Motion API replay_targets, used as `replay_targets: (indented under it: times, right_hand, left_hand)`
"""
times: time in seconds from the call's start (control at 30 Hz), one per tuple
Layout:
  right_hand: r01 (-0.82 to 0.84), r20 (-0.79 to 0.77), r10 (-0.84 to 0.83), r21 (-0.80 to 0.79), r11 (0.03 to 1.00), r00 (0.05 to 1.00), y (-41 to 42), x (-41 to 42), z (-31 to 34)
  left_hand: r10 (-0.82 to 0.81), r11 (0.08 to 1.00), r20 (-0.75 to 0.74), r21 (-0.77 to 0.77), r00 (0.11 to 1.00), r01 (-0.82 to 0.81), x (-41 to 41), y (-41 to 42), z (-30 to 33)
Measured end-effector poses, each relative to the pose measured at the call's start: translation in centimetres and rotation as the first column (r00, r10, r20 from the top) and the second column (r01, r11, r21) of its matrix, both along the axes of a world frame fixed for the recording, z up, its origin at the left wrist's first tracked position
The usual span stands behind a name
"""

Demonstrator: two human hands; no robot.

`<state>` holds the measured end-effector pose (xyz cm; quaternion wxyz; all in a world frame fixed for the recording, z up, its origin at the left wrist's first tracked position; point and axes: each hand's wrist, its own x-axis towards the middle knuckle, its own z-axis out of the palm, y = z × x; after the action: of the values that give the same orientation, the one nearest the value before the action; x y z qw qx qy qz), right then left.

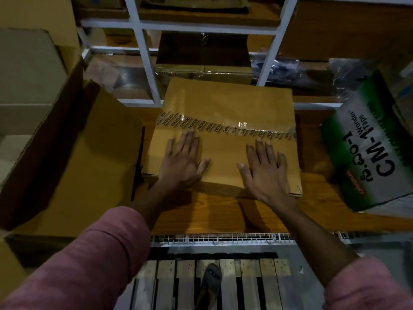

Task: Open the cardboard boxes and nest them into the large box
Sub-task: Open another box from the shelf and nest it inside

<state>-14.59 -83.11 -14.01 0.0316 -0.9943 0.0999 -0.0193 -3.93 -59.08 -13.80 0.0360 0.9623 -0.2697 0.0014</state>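
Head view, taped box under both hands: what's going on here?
A person in pink sleeves has the left hand and right hand lying flat, fingers spread, on a closed cardboard box on a wooden shelf. A printed tape strip still runs across its top, so it isn't opened yet. A large box stands open to the left, and a green-and-white carton sits to the right.

We see a dim, warm scene with glare on the tape [225, 127]. Our hands [182, 161] cast soft shadows toward us; edges bow and blur.
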Motion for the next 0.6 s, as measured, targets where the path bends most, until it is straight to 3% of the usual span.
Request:
replay_targets:
  times: [0.27,0.47,0.6]
  right_hand:
    - [0.038,0.183,-0.019,-0.096,0.995,0.983,4.1,-8.2,-2.3]
    - [0.06,0.167,-0.043,-0.094,0.994,0.985,6.5,-11.9,-3.5]
    - [0.054,0.177,-0.041,-0.071,0.996,0.983,6.9,-12.9,-3.4]
  left_hand:
    - [-0.012,0.999,0.276,-0.044,0.961,0.025,-8.9,3.6,-2.4]
    - [-0.031,0.999,0.196,0.026,0.98,0.027,-13.0,5.5,-2.5]
    - [-0.04,0.998,0.104,-0.045,0.994,0.044,-13.3,6.1,-1.1]
